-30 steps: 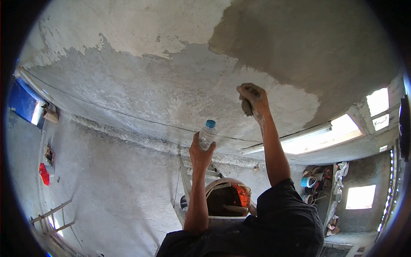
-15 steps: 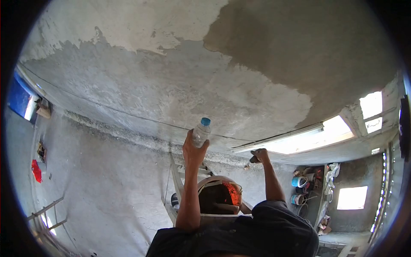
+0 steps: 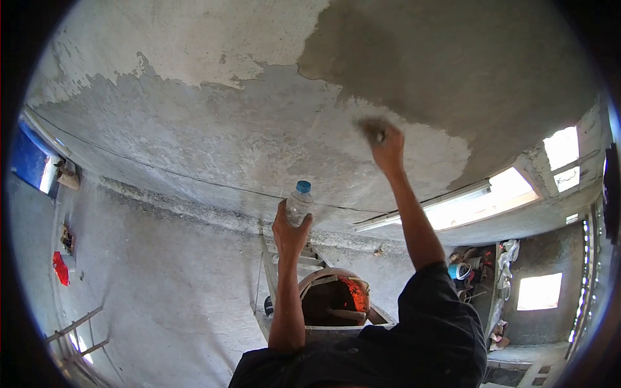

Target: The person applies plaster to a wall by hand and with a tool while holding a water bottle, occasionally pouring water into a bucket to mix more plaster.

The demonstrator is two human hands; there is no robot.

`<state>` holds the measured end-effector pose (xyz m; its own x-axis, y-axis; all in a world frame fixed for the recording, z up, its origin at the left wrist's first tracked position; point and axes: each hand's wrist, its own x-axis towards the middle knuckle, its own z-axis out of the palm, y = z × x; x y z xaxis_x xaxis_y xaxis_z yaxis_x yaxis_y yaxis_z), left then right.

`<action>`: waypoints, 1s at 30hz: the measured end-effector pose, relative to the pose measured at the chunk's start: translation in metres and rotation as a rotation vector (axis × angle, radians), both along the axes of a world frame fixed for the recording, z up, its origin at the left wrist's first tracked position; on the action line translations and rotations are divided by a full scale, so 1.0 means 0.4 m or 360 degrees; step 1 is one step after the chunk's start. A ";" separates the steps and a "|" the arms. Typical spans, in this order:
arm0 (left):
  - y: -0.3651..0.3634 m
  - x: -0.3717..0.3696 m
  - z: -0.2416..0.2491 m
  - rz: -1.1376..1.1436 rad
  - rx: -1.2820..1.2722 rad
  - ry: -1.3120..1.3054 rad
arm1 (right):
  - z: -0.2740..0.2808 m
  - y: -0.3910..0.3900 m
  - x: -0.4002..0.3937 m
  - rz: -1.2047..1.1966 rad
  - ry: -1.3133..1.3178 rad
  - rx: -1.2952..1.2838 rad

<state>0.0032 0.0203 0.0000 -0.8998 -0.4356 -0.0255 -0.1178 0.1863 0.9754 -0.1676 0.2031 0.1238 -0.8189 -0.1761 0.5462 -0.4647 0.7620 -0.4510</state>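
Observation:
My left hand [image 3: 289, 233] is wrapped round a clear plastic bottle [image 3: 299, 208] with a blue cap, held upright in front of the wall. Raised to the wall, my right hand [image 3: 387, 147] is closed on a dark, motion-blurred thing [image 3: 371, 128] whose kind I cannot tell. That hand is close to the lower edge of a darker, wet-looking patch [image 3: 446, 71] on the rough grey wall [image 3: 213, 123]. Below and between my arms stands a bucket [image 3: 317, 278] with dark material inside and an orange patch on its inner side.
A ladder [image 3: 272, 271] stands under the bucket. A long ledge lies below a bright window opening [image 3: 479, 204] at right. Buckets and clutter [image 3: 462, 271] are on the floor at right. A red item [image 3: 61, 268] and a wooden ladder-like frame [image 3: 76, 326] are at left.
My right hand has risen from beside the window ledge up to the wall, carrying the dark thing. My left hand still holds the bottle, at nearly the same place.

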 end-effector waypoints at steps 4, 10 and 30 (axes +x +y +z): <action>-0.002 -0.001 -0.016 -0.0037 -0.0002 -0.0010 | 0.222 -0.082 -0.134 0.0343 0.1384 0.0149; -0.015 -0.008 -0.011 -0.0011 0.0037 -0.0051 | 0.199 -0.067 -0.259 0.0345 0.1377 0.0882; -0.016 -0.006 0.007 0.0001 0.0056 -0.0036 | 0.169 -0.045 -0.140 0.0308 0.1085 0.1060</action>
